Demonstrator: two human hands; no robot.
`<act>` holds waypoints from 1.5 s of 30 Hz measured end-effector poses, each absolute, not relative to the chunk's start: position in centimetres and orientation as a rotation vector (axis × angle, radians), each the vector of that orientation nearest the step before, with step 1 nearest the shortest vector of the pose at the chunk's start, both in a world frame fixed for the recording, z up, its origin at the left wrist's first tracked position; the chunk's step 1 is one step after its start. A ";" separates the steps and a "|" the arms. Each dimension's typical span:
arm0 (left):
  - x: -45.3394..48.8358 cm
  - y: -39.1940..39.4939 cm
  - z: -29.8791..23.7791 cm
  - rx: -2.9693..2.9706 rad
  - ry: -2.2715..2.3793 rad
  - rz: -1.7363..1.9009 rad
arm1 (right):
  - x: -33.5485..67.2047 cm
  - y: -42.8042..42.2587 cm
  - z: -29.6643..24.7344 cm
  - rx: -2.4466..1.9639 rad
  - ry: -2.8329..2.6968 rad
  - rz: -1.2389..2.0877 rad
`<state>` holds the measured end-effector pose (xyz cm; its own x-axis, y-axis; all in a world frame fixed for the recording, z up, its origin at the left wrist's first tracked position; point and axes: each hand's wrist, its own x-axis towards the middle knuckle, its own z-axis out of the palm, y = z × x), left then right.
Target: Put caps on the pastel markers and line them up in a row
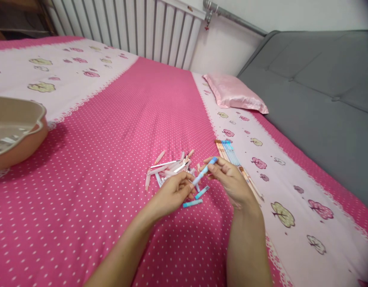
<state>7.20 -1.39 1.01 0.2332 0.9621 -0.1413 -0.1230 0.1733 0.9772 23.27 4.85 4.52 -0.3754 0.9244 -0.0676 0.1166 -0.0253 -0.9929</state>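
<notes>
Left hand [175,190] and right hand [232,182], fingers bent, pinch opposite ends of a slanted blue pen [203,172].

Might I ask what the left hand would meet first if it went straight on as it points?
Past the blue pen that it holds, the left hand would probably meet the right hand first, though depth is unclear here.

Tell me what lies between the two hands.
In the head view, a light-blue pen spans the gap from the left hand to the right hand; lower in the picture, two short turquoise pieces lie on the pink bedspread.
</notes>
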 end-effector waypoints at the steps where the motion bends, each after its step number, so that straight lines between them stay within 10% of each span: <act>1: 7.2 -1.4 1.0 1.088 1.010 0.996 | 23.3 4.8 4.5 -1.116 -1.557 1.481; 45: 6.5 -1.9 2.4 0.971 0.862 0.911 | 23.5 4.4 4.8 -0.975 -1.591 1.683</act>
